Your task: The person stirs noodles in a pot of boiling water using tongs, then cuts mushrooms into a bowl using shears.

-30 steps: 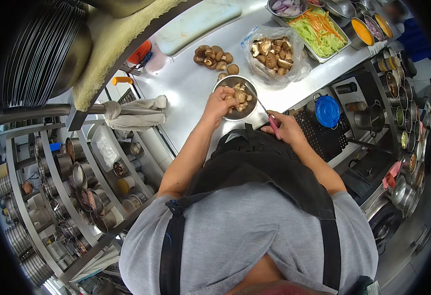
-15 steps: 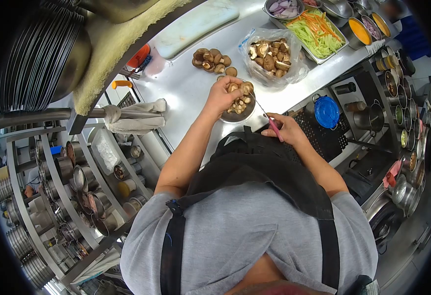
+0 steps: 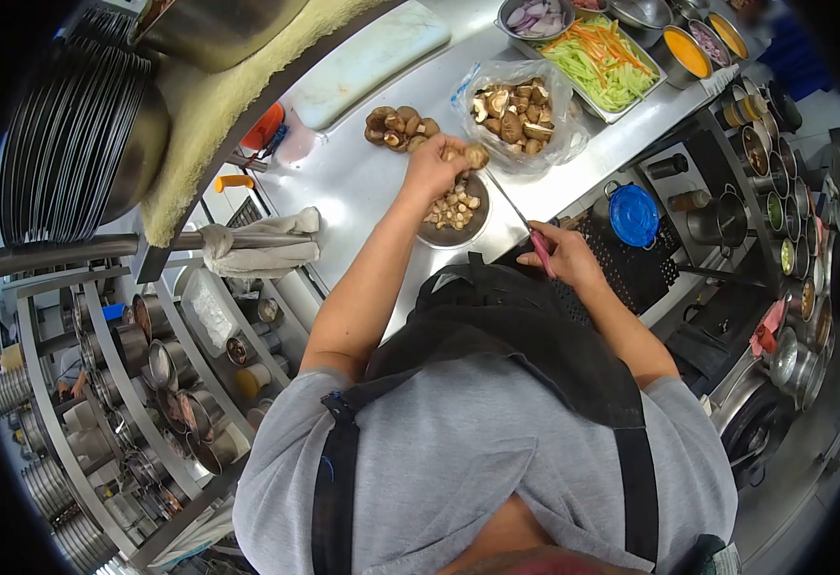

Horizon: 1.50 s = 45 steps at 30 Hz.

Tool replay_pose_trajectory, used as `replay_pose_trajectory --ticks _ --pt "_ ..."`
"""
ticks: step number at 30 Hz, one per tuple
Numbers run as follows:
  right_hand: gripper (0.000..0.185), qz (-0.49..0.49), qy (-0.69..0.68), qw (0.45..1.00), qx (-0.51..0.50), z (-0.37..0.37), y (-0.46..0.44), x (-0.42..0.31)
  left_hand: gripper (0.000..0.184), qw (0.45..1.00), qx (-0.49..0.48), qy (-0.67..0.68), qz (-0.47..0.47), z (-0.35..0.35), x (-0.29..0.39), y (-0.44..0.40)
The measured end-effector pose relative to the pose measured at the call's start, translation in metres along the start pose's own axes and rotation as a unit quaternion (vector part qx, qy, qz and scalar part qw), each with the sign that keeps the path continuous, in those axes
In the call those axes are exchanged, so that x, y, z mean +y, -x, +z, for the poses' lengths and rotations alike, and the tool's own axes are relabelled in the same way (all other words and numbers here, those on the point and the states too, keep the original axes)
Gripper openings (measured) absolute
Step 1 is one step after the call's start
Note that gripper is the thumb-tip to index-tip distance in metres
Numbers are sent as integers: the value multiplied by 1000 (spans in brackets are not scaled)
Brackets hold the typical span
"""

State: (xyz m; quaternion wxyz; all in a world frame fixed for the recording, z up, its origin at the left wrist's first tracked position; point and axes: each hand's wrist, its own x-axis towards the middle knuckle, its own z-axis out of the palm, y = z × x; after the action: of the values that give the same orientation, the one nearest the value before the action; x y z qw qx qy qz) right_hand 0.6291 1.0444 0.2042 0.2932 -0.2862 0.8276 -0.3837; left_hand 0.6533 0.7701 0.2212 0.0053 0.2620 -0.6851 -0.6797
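My left hand (image 3: 432, 171) pinches a brown mushroom (image 3: 477, 156) just above the far rim of a metal bowl (image 3: 482, 222). Several pale mushroom stems (image 3: 455, 206) lie inside that bowl. In my right hand (image 3: 570, 257) is a knife (image 3: 539, 247) with a pink handle; its thin blade points up and left, the tip close to the held mushroom. Beyond my left hand, a pile of whole mushrooms (image 3: 396, 127) rests on the steel counter. A clear plastic bag (image 3: 571, 144) of mushrooms stands open to the right of the pile.
A white cutting board (image 3: 372, 62) lies at the back left of the steel counter (image 3: 334, 192). Toward the back right are a tray of shredded vegetables (image 3: 604, 67), a bowl of sliced onion (image 3: 535, 17) and an orange-filled container (image 3: 687, 53). A cloth (image 3: 262, 244) hangs at left.
My left hand has moved up and away from over the bowl, so more of the stems show. The knife has shifted slightly, still in my right hand.
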Motion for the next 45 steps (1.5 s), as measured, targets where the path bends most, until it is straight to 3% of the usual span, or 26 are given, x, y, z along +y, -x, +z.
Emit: replay_pose_trajectory --ticks 2,5,7,9,10,17,24,33,36,45 --pt "68 27 -53 998 10 -2 6 4 25 987 39 -127 91 4 10 -23" --pt "69 36 -87 995 45 -5 11 8 32 979 30 -146 140 17 36 -45" --pt "68 35 -94 993 59 -8 14 7 38 985 0 -121 120 19 46 -52" --pt "67 34 -104 991 75 -10 15 3 39 996 -44 59 48 22 60 -41" --pt "68 42 -118 989 76 -12 16 -3 42 994 -68 80 39 20 59 -37" --pt "69 25 -199 979 24 2 7 -2 35 991 -74 102 34 7 40 5" --pt "70 27 -198 980 -13 9 -1 -6 54 991 -79 88 69 3 30 20" --pt "70 25 -218 975 -34 7 -6 -8 24 993 -64 49 89 14 22 20" --pt "67 56 -251 965 -48 8 -7 -4 25 996 -57 32 67 14 23 17" --pt "60 20 -144 989 26 -7 -3 0 23 996 -46 54 55 23 24 7"
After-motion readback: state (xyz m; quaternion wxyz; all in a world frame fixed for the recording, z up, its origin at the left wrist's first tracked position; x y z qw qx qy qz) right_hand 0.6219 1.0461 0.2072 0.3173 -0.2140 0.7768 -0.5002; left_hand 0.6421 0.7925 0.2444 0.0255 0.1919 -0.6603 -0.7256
